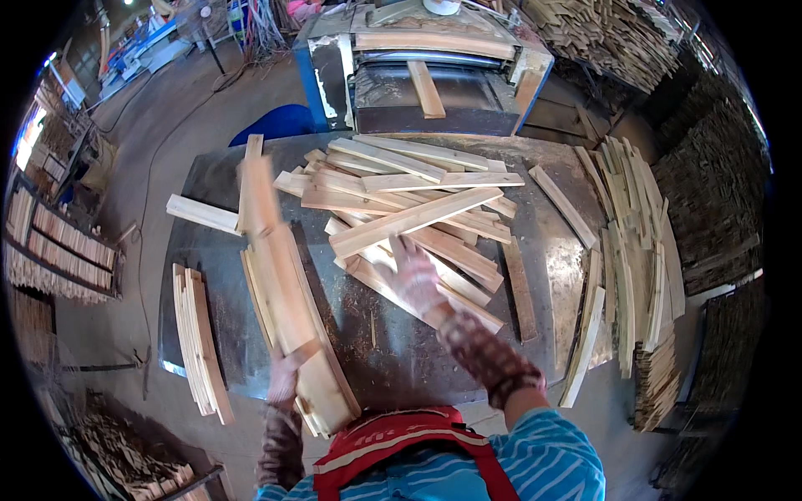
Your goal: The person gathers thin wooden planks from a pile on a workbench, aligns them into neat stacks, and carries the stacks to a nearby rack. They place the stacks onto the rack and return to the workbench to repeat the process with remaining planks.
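My left hand (286, 376), in a pale glove, is closed on the near end of a wooden plank (284, 275). The plank is smeared by motion and lies lengthwise over a stack of planks (327, 392) at the table's near edge. My right hand (411, 274), also gloved, reaches over a loose pile of planks (451, 179). Its fingers are spread at the near side of one slanting plank (418, 221), and nothing shows in its grip. Whether the fingertips touch that plank I cannot tell.
A dark metal table (225, 292) carries the wood. Beyond it stands a planer-like machine (434, 83) with a board (426, 90) sticking out. Narrow planks (199, 342) lie at the left edge, and a stack of planks (635, 242) stands right. A cable (150, 184) crosses the floor.
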Tool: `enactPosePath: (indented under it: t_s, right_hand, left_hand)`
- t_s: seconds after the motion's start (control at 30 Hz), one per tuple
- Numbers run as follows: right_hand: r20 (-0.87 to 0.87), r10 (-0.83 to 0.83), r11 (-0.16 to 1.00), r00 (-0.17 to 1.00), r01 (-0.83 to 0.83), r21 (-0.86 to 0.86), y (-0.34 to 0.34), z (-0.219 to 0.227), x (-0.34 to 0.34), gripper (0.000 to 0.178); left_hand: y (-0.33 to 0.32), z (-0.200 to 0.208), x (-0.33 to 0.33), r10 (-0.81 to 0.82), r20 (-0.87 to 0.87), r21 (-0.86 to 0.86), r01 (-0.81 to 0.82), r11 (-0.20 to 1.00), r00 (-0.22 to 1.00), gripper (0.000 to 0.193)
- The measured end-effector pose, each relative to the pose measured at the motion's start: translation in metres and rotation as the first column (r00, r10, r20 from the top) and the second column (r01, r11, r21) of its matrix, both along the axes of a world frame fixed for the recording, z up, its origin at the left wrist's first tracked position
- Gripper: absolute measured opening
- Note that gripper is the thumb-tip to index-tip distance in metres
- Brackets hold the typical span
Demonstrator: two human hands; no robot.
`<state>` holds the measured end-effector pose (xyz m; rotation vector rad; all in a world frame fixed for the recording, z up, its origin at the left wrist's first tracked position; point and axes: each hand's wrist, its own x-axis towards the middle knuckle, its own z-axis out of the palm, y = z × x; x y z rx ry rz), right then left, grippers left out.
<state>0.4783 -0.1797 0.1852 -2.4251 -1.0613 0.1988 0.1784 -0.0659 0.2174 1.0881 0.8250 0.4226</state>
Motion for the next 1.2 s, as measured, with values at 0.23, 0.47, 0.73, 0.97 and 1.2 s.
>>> enactPosePath:
  t_s: [0.23, 0.47, 0.73, 0.97, 1.2]
  right_hand:
    - [0.044, 0.027, 0.983, 0.999, -0.018, -0.182, 0.096, -0.014, 0.083, 0.061]
    - [0.288, -0.196, 0.978, 0.937, 0.208, -0.010, 0.048, -0.075, 0.031, 0.052]
    - [-0.401, -0.545, 0.794, 0.736, 0.607, 0.034, -0.062, -0.071, 0.022, 0.111]
    - [-0.426, -0.529, 0.827, 0.734, 0.559, -0.064, -0.149, -0.059, -0.011, 0.108]
    - [0.180, -0.485, 0.873, 0.856, 0.487, 0.039, -0.213, -0.090, -0.013, 0.094]
  left_hand:
    - [0.075, -0.145, -0.194, 0.072, -0.153, 0.145, -0.050, 0.988, 0.986, 0.065]
    - [0.058, -0.205, -0.211, -0.143, -0.520, -0.213, 0.034, 0.977, 0.842, 0.067]
    - [0.171, -0.116, 0.020, 0.221, -0.469, 0.658, 0.171, 0.734, 0.855, 0.075]
    - [0.140, -0.036, 0.351, -0.031, -0.707, 0.691, 0.699, 0.184, 0.707, 0.085]
    - [0.144, -0.066, 0.442, -0.093, -0.919, 0.388, 0.920, -0.050, 0.383, 0.062]
